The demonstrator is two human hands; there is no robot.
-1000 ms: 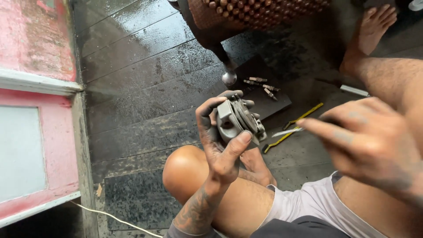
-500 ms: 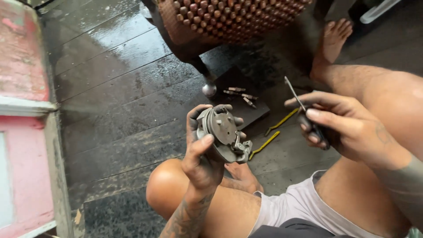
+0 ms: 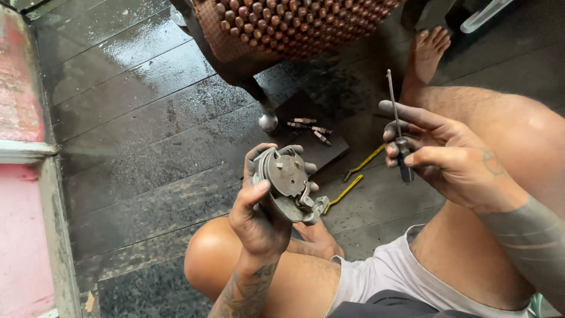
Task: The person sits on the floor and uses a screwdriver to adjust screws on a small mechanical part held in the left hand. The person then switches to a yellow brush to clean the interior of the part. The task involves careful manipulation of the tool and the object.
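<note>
The left hand (image 3: pixel 259 218) is clamped around a round grey metal part (image 3: pixel 286 184), above the bent knee (image 3: pixel 209 268). It looks heavy, stiff and greasy; its rim gives the safest hold. The right hand (image 3: pixel 447 159), to the right of the part, pinches a thin dark-handled screwdriver (image 3: pixel 399 132).

Soft, even daylight; wet dark floor planks (image 3: pixel 135 106) give pale glare up-left of the round metal part (image 3: pixel 286 184), which is sharp; shadows faint, frame edges slightly soft

No packages, labels, signs or screens show anywhere in this view.
</note>
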